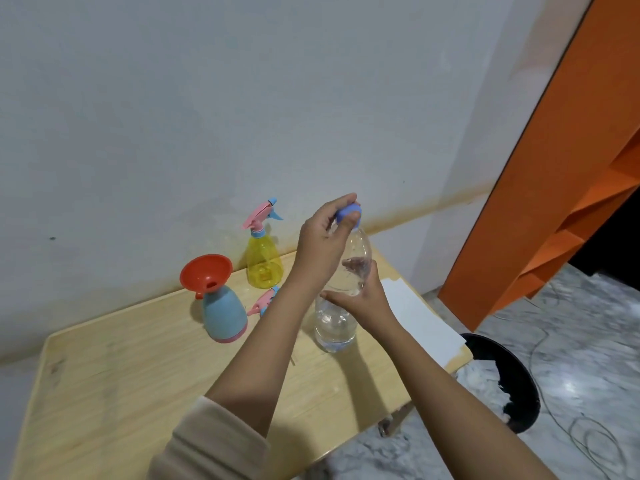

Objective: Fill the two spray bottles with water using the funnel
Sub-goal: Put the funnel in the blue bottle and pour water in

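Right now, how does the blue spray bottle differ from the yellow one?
The blue spray bottle is opaque; the yellow spray bottle is see-through. The blue one has no trigger head and carries the orange funnel in its neck; the yellow one wears its pink trigger head. The yellow one stands farther back than the blue. Both stand upright on the table.

We're on a pale wooden table (138, 393). At the back, the yellow spray bottle (264, 261) stands upright. Left of it and nearer stands the blue spray bottle (223, 315), and a pink-and-blue spray head (265, 301) lies flat between them. A clear water bottle (334, 327) stands right of centre, and a white sheet (422, 323) lies along the right edge.
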### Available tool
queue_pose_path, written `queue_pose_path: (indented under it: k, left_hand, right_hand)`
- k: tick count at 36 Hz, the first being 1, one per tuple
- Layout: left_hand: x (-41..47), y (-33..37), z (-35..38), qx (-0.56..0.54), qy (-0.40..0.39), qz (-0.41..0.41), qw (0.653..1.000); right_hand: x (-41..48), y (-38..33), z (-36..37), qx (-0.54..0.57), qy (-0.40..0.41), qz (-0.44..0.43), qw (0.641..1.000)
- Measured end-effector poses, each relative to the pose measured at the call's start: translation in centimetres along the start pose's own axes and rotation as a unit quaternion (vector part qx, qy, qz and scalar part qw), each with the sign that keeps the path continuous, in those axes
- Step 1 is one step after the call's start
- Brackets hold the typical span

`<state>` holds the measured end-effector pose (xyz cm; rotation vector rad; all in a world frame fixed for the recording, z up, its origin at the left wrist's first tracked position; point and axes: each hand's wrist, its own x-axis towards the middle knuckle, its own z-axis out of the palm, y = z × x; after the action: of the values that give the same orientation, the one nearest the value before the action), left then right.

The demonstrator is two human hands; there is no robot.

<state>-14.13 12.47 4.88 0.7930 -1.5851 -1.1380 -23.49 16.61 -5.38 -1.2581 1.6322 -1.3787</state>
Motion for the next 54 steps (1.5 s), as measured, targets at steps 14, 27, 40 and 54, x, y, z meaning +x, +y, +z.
queue_pose_path:
  k: [14,27,40,54]
  left_hand:
    - [-1.1,0.9,2.5,0.073,0.235,0.044,0.968]
    - [-0.1,0.4,-0.5,0.062,-0.026,0.020,0.998]
    - [0.2,2.3,-0.1,0.045,0.163,0.088,0.982]
    - [-12.6,-14.3,-7.4,0.133,0.201,-0.158,0.958]
  right_hand:
    - [-0.4,-0.3,0.6,-0.004,-0.001,0.000,1.000]
    - [-0.3,0.0,0.0,-0.021,-0.012,-0.001,1.000]
    - [-0.5,-0.2,0.1,-0.025,-0.008,-0.002,1.000]
    - [-0.7,0.2,0.8,-0.007,0.027,-0.021,0.999]
